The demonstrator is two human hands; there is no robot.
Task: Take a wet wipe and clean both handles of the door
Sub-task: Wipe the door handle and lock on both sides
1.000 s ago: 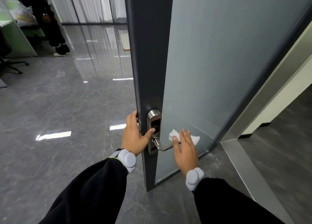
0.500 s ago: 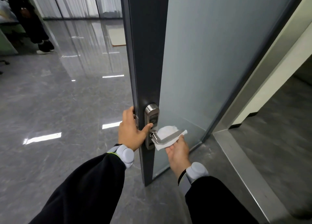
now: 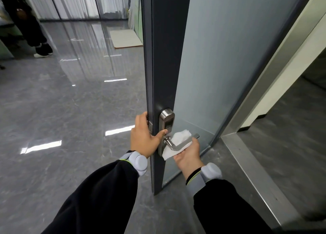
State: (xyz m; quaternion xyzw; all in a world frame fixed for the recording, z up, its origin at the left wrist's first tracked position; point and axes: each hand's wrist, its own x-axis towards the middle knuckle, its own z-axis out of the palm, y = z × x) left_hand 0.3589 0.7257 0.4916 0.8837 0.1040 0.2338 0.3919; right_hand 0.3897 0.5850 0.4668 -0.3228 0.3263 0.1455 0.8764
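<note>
Right hand (image 3: 187, 152), palm up, cups the white wet wipe (image 3: 178, 142) under the brushed-steel lever handle (image 3: 178, 144). Left hand (image 3: 144, 136) grips the dark door edge (image 3: 150, 92). Far-side handle hidden; judged outstanding.

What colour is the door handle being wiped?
Silver, brushed metal: the door handle shows best in the head view, over the white wet wipe.

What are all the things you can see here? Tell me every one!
door: one, dark grey frame with frosted glass, open, centre
lock plate: one, silver, on the door's edge strip
handle: one, silver lever, below the lock plate
wet wipe: one, white, under and behind the handle
floor: glossy grey, all around
mat: one, pale, far on the floor
other person: one, dark clothes, top left
left hand: gripping the door's edge
right hand: palm up, holding the wet wipe against the handle
</note>
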